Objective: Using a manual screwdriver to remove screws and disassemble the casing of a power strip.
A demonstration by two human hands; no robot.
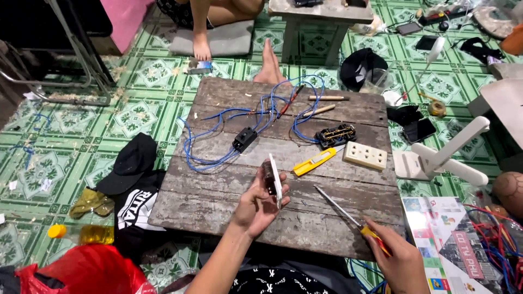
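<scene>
— Holding anything, that left hand?

— Yes, it is hovering over the near middle of the wooden board, and its fingers are curling around a white switch plate, gripping it on edge so the dark back is facing left.

— And the right hand?

— It is sitting past the board's near right corner, fingers closing around the yellow-and-red handle of a screwdriver. The metal shaft is slanting up and left across the board, its tip pointing toward the plate but staying apart from it.

— What is lying on the rest of the board?

— A yellow utility knife is resting just beyond the plate, near the middle. A cream socket plate is lying toward the right edge, and a black socket body with brass contacts is sitting just behind it. Blue wires are looping across the far left part, running through a small black block. Two wooden sticks are lying near the far edge.

— Anything around the board?

— A black cap is lying on the green tiled floor off the left edge, and a white stand is standing off the right edge. Another person's bare feet are showing beyond the far edge.
</scene>
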